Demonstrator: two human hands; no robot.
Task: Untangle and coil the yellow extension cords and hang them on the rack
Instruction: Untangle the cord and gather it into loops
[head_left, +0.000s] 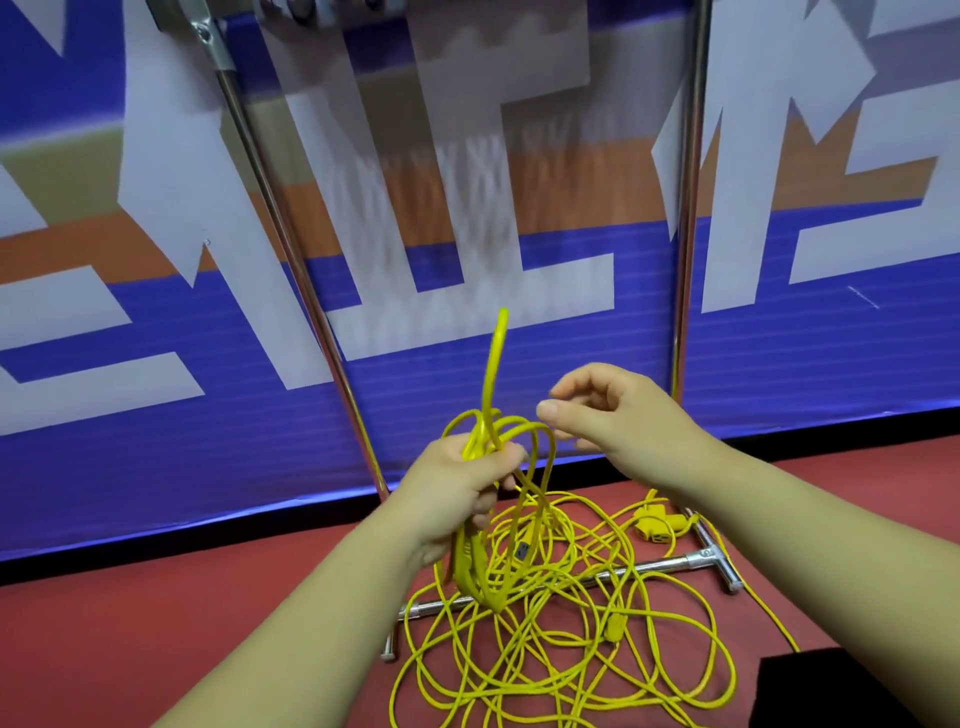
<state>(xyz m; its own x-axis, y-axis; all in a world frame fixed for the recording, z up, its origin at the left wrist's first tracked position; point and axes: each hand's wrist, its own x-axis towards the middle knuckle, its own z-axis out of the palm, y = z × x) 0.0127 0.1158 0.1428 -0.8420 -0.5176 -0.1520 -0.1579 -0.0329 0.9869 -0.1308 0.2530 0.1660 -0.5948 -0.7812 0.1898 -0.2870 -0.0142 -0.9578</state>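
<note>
A tangled heap of yellow extension cords (561, 654) lies on the red floor over the rack's base. My left hand (457, 488) grips a bundle of gathered cord loops (491, 374); one loop sticks up above the fist and more strands hang below it down to the heap. My right hand (618, 410) hovers just right of the bundle with fingers loosely spread, holding nothing. Yellow socket ends (655, 525) lie on the floor at the right. The chrome rack (291, 244) stands straight ahead, with two uprights and a floor crossbar (665, 564).
A blue, white and orange banner wall (519, 208) stands behind the rack. A dark object (831, 691) sits at the lower right corner on the red floor (156, 623). One cord strand trails off to the right past the rack's foot.
</note>
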